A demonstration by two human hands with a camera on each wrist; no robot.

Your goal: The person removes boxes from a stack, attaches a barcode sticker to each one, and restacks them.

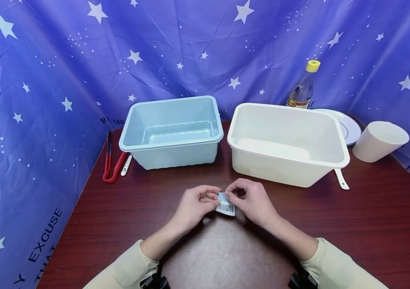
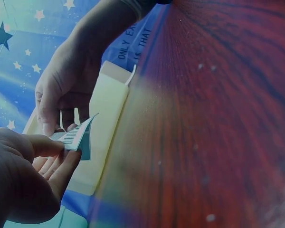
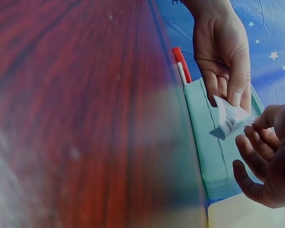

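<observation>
Head view: left grip (image 1: 198, 205) and right grip (image 1: 254, 200) pinched on barcoded packet (image 1: 225, 208) before blue bin (image 1: 176, 155), white bin (image 1: 270, 169).

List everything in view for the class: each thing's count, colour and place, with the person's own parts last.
Table: 1, red-brown, beneath
Curtain: count unclear, starry blue, around
Blue bin: 1, blue, left
White bin: 1, white, right
Bottle: 1, clear, yellow-capped, behind white bin
Plate: 1, white, right rear
Cup: 1, white, far right
Tongs: 1, red and black, far left
Left handle: 1, white, beside tongs
Right handle: 1, white, beside white bin
Slip: 1, white and blue, central
Wrist devices: 2, black, bottom edge
Left hand: 1, bare, pinching slip
Right hand: 1, bare, pinching slip
Sleeves: 2, cream, forearms
</observation>
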